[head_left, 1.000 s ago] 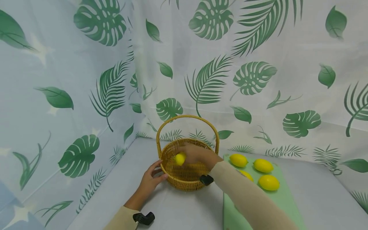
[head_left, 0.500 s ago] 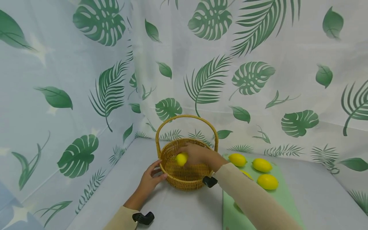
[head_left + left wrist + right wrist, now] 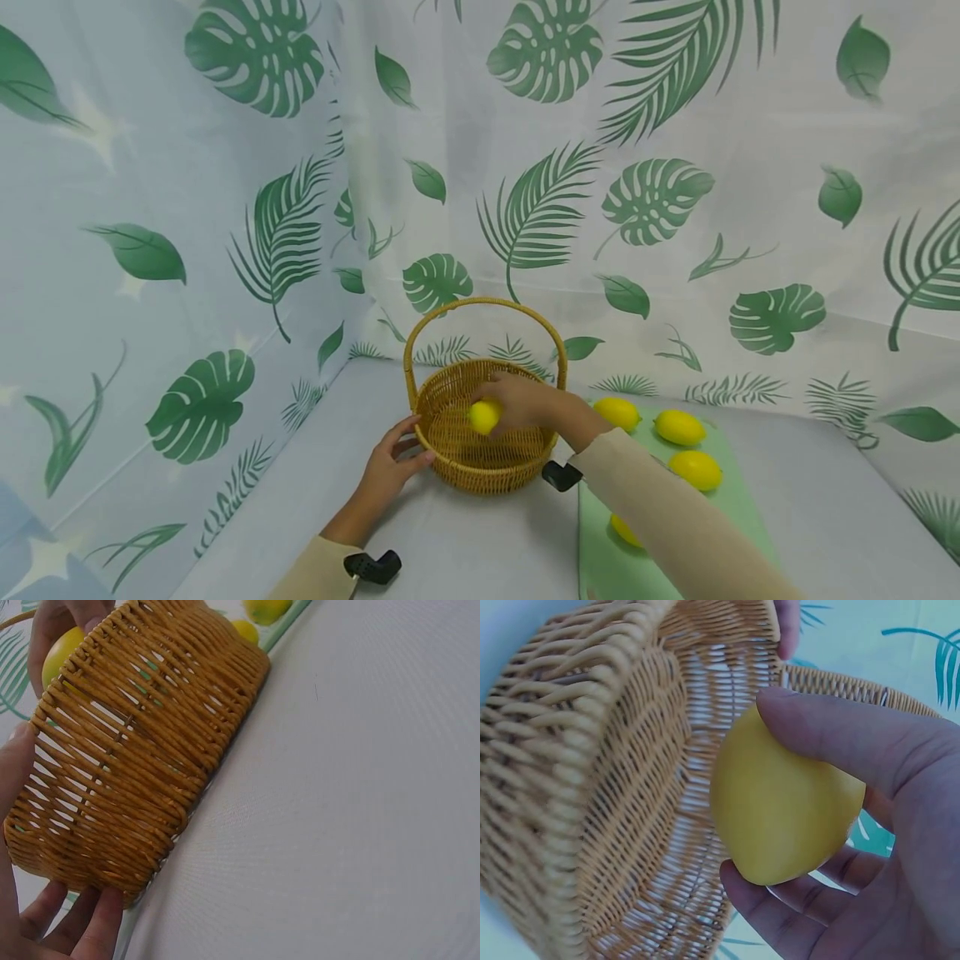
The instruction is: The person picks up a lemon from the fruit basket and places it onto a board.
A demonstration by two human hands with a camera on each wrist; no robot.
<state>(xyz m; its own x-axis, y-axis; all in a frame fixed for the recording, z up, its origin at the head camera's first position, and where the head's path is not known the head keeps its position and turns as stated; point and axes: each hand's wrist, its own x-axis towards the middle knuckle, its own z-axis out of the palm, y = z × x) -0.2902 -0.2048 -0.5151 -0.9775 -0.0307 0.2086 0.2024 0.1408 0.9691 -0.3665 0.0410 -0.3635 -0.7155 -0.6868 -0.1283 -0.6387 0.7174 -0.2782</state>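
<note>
A wicker basket [image 3: 487, 482] with a tall arched handle stands on the table. My left hand [image 3: 388, 467] grips its left side, thumb at the rim and fingers against the outer wall, as the left wrist view also shows. Over the basket's inside, my right hand [image 3: 521, 404] holds a yellow lemon [image 3: 485, 417]. In the right wrist view, thumb and fingers are curled round this lemon [image 3: 780, 802], which is apart from the woven floor. The basket floor that shows has nothing lying on it; part is hidden by the right hand.
Right of the basket lies a light green cutting board [image 3: 738, 500] bearing several lemons, among them a lemon [image 3: 695, 471] near its middle. The right sleeve [image 3: 652, 508] crosses above the board and hides part of it. A leaf-patterned curtain [image 3: 540, 208] rises behind.
My right hand has shifted slightly right with the lemon, still over the basket. The right sleeve now covers a lemon seen earlier and shows more of another. My left hand keeps its place.
</note>
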